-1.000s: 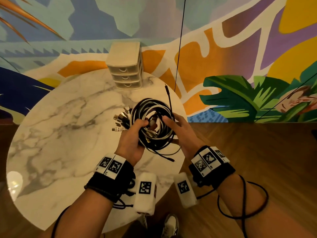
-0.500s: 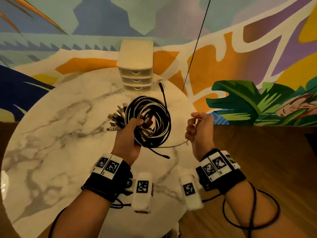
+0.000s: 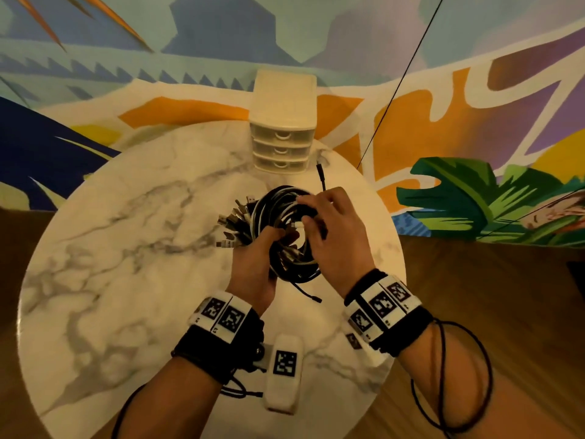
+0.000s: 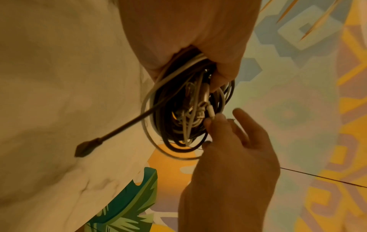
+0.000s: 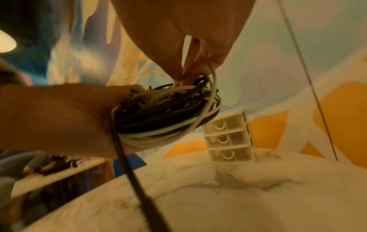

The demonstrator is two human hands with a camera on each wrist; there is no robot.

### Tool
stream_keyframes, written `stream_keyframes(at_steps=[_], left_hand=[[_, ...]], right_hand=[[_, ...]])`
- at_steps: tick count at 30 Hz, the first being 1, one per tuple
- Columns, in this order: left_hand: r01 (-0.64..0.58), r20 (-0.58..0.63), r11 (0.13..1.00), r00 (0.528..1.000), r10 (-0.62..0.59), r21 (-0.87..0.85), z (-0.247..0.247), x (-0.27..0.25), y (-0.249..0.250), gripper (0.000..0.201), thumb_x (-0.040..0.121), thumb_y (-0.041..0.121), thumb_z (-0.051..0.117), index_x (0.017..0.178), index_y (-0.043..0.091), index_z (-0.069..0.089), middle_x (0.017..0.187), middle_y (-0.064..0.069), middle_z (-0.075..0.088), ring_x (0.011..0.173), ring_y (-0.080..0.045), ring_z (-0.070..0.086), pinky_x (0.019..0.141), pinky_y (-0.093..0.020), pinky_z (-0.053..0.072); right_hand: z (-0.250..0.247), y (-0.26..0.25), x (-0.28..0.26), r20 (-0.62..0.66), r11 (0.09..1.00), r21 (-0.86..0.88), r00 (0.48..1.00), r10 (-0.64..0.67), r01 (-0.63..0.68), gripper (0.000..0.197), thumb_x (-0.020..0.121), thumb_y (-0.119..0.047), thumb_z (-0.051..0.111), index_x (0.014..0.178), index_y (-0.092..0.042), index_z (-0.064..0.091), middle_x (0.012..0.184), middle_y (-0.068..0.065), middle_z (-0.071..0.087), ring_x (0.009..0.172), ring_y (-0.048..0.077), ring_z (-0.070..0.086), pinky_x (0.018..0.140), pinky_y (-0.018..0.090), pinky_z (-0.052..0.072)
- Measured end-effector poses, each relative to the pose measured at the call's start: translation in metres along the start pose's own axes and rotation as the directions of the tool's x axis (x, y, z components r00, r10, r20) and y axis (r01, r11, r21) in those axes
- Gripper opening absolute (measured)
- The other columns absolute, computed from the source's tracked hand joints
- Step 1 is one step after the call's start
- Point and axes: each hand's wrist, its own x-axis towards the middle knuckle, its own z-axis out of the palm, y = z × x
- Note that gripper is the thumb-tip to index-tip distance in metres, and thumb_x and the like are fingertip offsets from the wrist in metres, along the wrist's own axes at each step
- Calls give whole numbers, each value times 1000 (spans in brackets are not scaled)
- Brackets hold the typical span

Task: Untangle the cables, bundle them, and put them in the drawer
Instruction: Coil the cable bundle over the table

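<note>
A coil of black and white cables (image 3: 278, 213) (image 4: 178, 113) (image 5: 164, 113) hangs above the marble table (image 3: 126, 248). My left hand (image 3: 256, 258) grips the coil at its lower left, fingers curled through the loop. Several metal plugs (image 3: 231, 223) fan out to the left of that grip. My right hand (image 3: 329, 229) (image 4: 224, 125) reaches over the coil's right side and pinches a white cable end (image 4: 211, 112) at the centre. One black cable end (image 3: 320, 172) sticks up behind; another (image 3: 311, 296) dangles below. The cream three-drawer unit (image 3: 281, 134) (image 5: 230, 139) stands at the table's far edge, all drawers closed.
A painted mural wall (image 3: 443, 90) runs right behind the table. Wooden floor (image 3: 490, 296) lies to the right. A thin dark line (image 3: 395, 87) hangs slanting in front of the wall beside the drawer unit. In the right wrist view a low shelf (image 5: 55, 172) with clutter shows at left.
My right hand, which had pulled a thin white cable out to the right, has come back over the coil and now pinches a cable end at its centre. The left hand's grip is unchanged.
</note>
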Motion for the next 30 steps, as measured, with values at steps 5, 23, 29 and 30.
stream_keyframes(at_steps=[5,23,29,30], left_hand=[[-62,-61,998,996,60,-29,1,-4,-4,30,81,-2,59,110,2,66,104,-17,70,98,-30,67,86,-42,54],[-23,-116,996,993,13,-83,-11,-5,-1,21,82,-1,59,101,3,67,95,-13,70,82,-20,68,74,-34,56],[-19,-126,996,992,8,-88,-6,-6,-2,14,83,0,59,94,3,67,90,-12,72,76,-18,70,74,-35,56],[-15,-119,997,993,5,-79,-6,-5,-2,13,83,0,59,91,5,67,86,-10,72,72,-16,70,73,-35,56]], right_hand=[[9,-4,7,166,956,-215,972,-167,201,35,80,3,64,114,-6,61,108,13,54,73,28,62,58,39,56],[16,12,24,43,974,-225,999,-20,29,41,67,-28,76,98,-13,53,102,4,48,96,23,46,81,35,45],[32,12,9,59,858,221,885,463,-464,57,74,-33,72,119,-26,38,115,-4,46,106,15,50,91,35,48],[35,12,8,74,824,295,871,486,-484,53,78,-30,67,122,-26,37,119,-3,46,110,16,49,95,38,47]])
